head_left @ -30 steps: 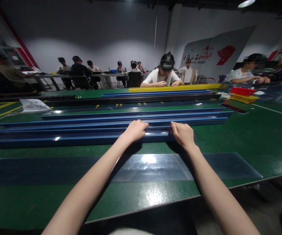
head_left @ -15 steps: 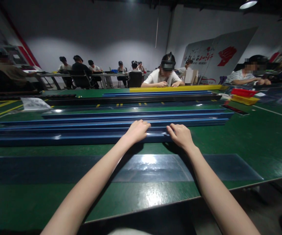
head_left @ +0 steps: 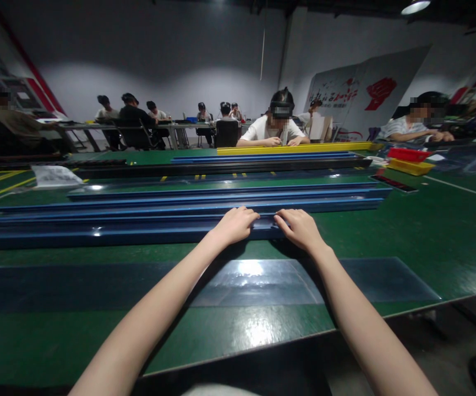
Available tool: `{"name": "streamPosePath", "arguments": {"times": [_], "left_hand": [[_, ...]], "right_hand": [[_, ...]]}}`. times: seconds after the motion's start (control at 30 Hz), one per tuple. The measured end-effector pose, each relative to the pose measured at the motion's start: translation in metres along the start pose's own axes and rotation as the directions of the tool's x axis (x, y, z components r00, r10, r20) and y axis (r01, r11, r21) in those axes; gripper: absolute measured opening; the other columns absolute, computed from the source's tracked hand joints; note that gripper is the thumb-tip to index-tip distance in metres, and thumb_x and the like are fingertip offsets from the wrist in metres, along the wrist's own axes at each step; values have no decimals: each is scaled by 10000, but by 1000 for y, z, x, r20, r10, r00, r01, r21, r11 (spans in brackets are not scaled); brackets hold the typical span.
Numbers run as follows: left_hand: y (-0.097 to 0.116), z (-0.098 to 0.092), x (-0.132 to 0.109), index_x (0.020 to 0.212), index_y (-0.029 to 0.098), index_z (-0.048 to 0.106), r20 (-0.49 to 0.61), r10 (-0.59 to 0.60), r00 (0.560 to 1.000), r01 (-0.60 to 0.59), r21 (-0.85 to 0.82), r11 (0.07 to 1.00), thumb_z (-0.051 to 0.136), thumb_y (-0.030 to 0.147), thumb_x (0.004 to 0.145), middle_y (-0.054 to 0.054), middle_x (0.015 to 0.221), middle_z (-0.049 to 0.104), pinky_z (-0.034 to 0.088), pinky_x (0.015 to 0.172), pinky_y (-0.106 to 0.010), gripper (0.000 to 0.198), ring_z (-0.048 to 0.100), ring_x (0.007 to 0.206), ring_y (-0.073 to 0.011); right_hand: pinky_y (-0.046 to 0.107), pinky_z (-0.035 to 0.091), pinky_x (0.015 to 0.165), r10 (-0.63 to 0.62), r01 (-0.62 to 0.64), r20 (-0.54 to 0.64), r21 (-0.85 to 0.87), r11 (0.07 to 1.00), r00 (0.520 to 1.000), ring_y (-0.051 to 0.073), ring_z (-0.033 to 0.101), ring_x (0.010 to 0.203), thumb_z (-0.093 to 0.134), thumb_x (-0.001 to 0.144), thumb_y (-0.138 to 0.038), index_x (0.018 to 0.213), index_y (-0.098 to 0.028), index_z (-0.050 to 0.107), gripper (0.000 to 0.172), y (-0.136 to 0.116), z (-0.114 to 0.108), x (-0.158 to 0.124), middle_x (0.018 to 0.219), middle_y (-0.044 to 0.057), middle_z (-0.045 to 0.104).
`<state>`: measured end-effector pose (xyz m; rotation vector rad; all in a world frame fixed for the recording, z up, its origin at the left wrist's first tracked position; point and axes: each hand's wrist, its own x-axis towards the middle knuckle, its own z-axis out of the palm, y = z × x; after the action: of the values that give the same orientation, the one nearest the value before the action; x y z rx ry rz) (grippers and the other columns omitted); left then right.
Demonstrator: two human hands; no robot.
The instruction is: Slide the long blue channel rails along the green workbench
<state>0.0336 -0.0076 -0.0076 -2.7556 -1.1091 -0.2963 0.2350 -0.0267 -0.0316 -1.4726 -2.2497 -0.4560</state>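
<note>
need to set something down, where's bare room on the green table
The widest bare patch of green table lies right of the blue rails, between the clear strip and the dark flat object. Another runs between strip and near edge, under the forearms. It's crowded among the rails, where the left hand and right hand are.

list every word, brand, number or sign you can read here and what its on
No text is clear enough to quote.
Banner: red and dark lettering, too blurred to read; right of it, a red fist sign.
Headgear opposite: pale label, too small to read.
Nearest blue strip: no writing visible.
</note>
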Motion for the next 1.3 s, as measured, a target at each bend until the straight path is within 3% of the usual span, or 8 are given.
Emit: {"name": "streamPosePath", "arguments": {"times": [0.2, 0.33, 0.63, 0.87, 1.1, 1.3], "left_hand": [[0, -4, 0, 1041, 204, 574, -10, -91, 996, 92, 56, 994, 403, 102, 776, -33, 1050, 633, 429, 784, -301, 331, 535, 942, -199], [0, -9, -1, 933, 193, 598, -11, -175, 985, 175, 97, 980, 409, 96, 760, -53, 937, 659, 434, 733, -307, 274, 555, 883, -209], [-1, -14, -2, 934, 183, 615, 23, -273, 962, 268, 114, 957, 389, 98, 768, -76, 942, 655, 441, 730, -318, 293, 573, 894, -221], [2, -12, -2, 943, 171, 601, -8, -233, 973, 232, 130, 964, 395, 97, 781, -75, 945, 644, 443, 732, -318, 273, 549, 906, -222], [5, -6, -2, 1048, 184, 559, -28, -65, 997, 66, 27, 997, 400, 111, 806, -45, 1066, 609, 419, 830, -294, 299, 505, 980, -191], [6, 0, 0, 1075, 184, 552, -15, -20, 1000, 20, 0, 1000, 332, 242, 895, -52, 1071, 609, 405, 846, -297, 291, 517, 990, -179]], "right_hand": [[260, 291, 667, 122, -126, -50, -91, 988, 991, 160, 577, 737, 295, 904, -353, 813, -190, 587, 346, 4, -4, -1, 794, 49, 666], [262, 276, 656, 204, -213, -78, -125, 969, 976, 162, 577, 718, 294, 902, -355, 788, -186, 585, 356, 4, -6, -1, 784, 60, 668], [265, 248, 595, 307, -310, -47, -175, 934, 951, 163, 569, 629, 271, 902, -386, 763, -182, 596, 409, 4, -7, 0, 703, 74, 663], [260, 273, 627, 220, -219, -8, -120, 968, 976, 166, 575, 676, 301, 893, -399, 753, -190, 591, 384, 1, -7, 0, 742, 57, 671], [249, 308, 711, 42, -42, 4, -21, 999, 999, 160, 574, 741, 301, 896, -386, 808, -186, 596, 367, 0, -1, -1, 778, 49, 664], [254, 319, 717, 35, -35, 19, 9, 999, 999, 163, 571, 755, 287, 900, -371, 821, -185, 601, 373, 1, 1, 0, 801, 59, 663]]}}
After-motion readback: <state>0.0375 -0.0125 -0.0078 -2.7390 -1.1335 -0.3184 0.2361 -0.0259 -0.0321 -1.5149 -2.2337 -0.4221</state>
